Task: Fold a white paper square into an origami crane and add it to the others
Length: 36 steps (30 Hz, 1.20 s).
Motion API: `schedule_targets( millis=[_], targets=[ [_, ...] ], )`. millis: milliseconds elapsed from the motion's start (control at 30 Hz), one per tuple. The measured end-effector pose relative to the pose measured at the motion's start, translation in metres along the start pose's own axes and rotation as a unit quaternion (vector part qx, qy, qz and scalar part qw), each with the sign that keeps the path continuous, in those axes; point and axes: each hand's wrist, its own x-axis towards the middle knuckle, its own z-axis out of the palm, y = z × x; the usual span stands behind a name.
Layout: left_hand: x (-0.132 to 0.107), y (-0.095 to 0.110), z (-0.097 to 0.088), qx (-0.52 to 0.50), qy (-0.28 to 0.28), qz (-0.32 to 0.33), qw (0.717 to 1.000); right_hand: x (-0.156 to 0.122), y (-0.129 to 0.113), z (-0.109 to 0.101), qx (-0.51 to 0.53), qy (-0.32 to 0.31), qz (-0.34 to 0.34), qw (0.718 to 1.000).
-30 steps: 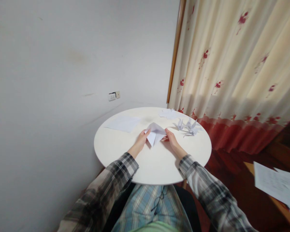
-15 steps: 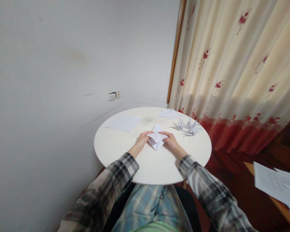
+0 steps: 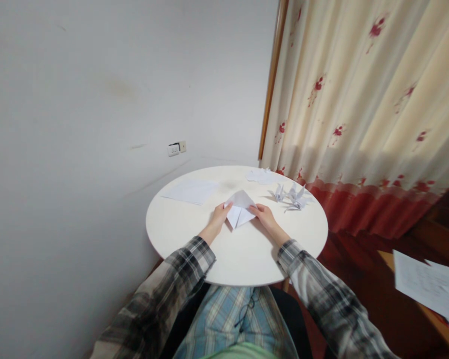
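Observation:
Between my hands is a folded white sheet of paper (image 3: 240,200), with a lifted flap at its far side and a crease line running toward me. My left hand (image 3: 220,213) pinches its left corner, thumb on top. At the opposite corner my right hand (image 3: 263,214) grips the paper with thumb and fingers. The fingers beneath the paper are hidden. Several folded paper cranes (image 3: 296,198) stand to the right of my right hand on the round white table (image 3: 243,264).
Flat white paper (image 3: 190,191) lies at the table's far left. More paper pieces (image 3: 262,175) lie at the back. A wall with a socket (image 3: 173,149) stands behind, a curtain (image 3: 344,114) to the right. Written sheets (image 3: 426,284) rest on a wooden surface at lower right.
The paper has turned slightly and its shape has changed from a pointed diamond to a broader flap at the far side. Both hands keep hold of it, nearly in place.

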Motion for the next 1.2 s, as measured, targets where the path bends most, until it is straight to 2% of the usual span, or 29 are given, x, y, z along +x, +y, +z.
schedule_targets(
  millis=[233,400,533,633,733,833,867,933,1033,1200],
  targets=[
    [0.000,0.000,0.000,0.012,-0.007,0.010,1.000,-0.002,-0.003,-0.002,-0.064,0.023,-0.003,0.998],
    [0.000,0.000,0.000,0.007,-0.013,0.005,1.000,0.001,0.002,-0.002,-0.063,0.017,-0.019,0.998],
    [0.002,0.000,-0.001,0.041,0.004,0.033,0.999,0.004,0.009,-0.003,-0.094,0.026,-0.033,0.995],
    [0.003,0.000,-0.002,0.066,0.025,0.054,0.996,0.006,0.012,-0.004,-0.135,0.048,-0.011,0.990],
    [0.002,0.003,-0.002,0.142,0.074,0.125,0.979,0.006,0.012,-0.005,-0.165,0.074,-0.006,0.983],
    [-0.004,0.008,0.000,0.241,0.126,0.228,0.935,0.006,0.011,-0.004,-0.185,0.084,-0.009,0.979],
    [-0.006,0.010,0.000,0.265,0.127,0.247,0.923,0.006,0.010,-0.003,-0.190,0.086,-0.011,0.978],
    [-0.011,0.013,0.002,0.298,0.076,0.260,0.915,0.006,0.010,-0.003,-0.200,0.092,-0.015,0.975],
    [-0.015,0.011,0.005,0.320,-0.048,0.254,0.911,0.005,0.008,-0.001,-0.204,0.082,-0.016,0.975],
    [-0.011,-0.001,0.006,0.285,-0.188,0.233,0.911,0.003,0.007,0.004,-0.146,-0.011,-0.054,0.988]
  ],
)
